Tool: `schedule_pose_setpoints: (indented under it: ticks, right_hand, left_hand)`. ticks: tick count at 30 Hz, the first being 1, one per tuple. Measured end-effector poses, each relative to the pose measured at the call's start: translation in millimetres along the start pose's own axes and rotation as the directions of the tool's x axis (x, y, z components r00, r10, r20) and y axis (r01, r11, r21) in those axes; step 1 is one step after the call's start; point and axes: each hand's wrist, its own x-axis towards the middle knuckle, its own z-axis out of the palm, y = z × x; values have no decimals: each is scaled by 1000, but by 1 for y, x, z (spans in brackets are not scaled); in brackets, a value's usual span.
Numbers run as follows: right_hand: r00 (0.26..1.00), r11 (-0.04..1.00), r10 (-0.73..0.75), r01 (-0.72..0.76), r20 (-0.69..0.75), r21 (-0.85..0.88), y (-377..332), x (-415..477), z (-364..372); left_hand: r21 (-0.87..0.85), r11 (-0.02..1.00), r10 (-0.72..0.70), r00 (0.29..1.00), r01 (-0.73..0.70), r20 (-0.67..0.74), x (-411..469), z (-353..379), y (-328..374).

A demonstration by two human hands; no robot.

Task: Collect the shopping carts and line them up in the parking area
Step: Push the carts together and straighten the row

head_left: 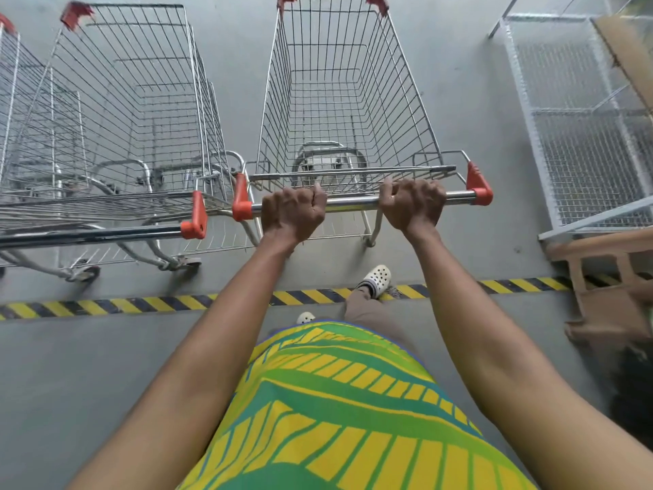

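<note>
Non-task items around me:
- Yellow-and-black hazard stripe (106, 305), on the grey floor (70, 366) below my hands, crossing from side to side.
- White wire-mesh rack (583, 136), right of my right hand.
- Cardboard sheet (625, 54), leaning on that rack's far corner.
- Wooden pallet (607, 277), just below the rack.

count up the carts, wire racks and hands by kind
shopping carts: 3, the held cart, the middle cart, the far-left cart
white wire racks: 1
hands: 2, left hand, right hand, both gripping the handle
total: 6
</note>
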Motion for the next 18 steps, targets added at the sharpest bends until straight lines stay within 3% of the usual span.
schedule_pose_setpoints:
  ticks: [18]
  right_hand:
    - [1000, 998, 18, -17, -21, 52, 2, -23, 2]
  left_hand:
    - [1, 999, 34, 999, -34, -4, -15, 1, -6]
